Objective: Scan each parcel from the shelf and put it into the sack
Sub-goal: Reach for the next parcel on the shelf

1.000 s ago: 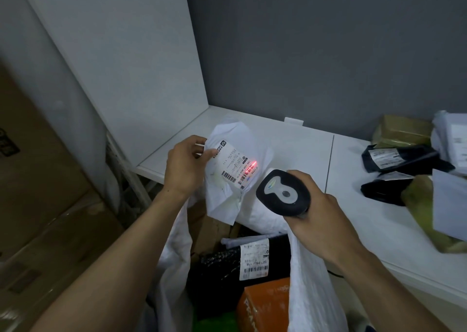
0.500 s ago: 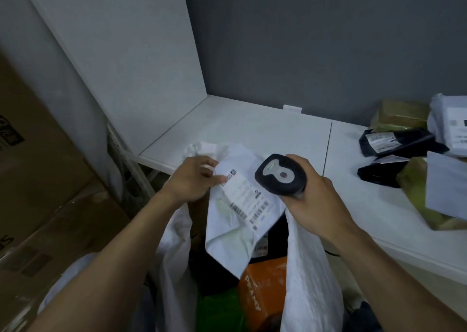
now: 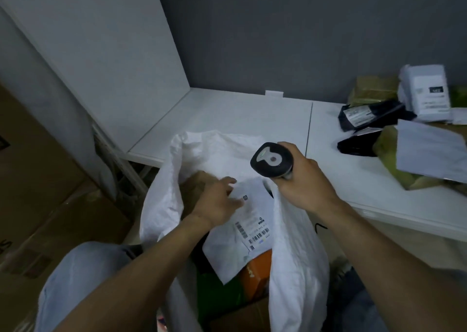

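left hand on parcel in sack (grip unclear) | right hand grips scanner

White parcel — barcode label facing up — sits inside the open white sack, over an orange parcel.

My left hand and right hand are bare. Behind each wrist, my left forearm and right forearm run bare to the edge of view: 2 uncovered arms. Below and outward of my left hand, my knee wears pale blue denim jeans, softly creased.
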